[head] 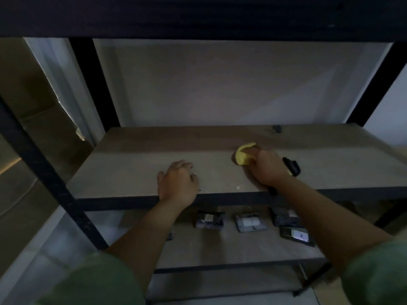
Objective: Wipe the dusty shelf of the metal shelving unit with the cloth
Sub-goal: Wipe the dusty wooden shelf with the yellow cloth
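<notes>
A brown wooden shelf point(136, 164) sits in a black metal shelving unit point(92, 84), right in front of me. My right hand point(267, 167) presses a bunched yellow cloth point(243, 154) onto the shelf, right of its middle. My left hand point(178, 183) lies flat on the shelf near the front edge, fingers slightly curled, holding nothing. The scene is dim.
A black object point(291, 166) lies on the shelf just right of my right hand. Small dark bits point(276, 128) sit at the back right. Several dark packets point(250, 222) lie on the lower shelf point(220, 249). Cardboard boxes point(33, 119) stand to the left.
</notes>
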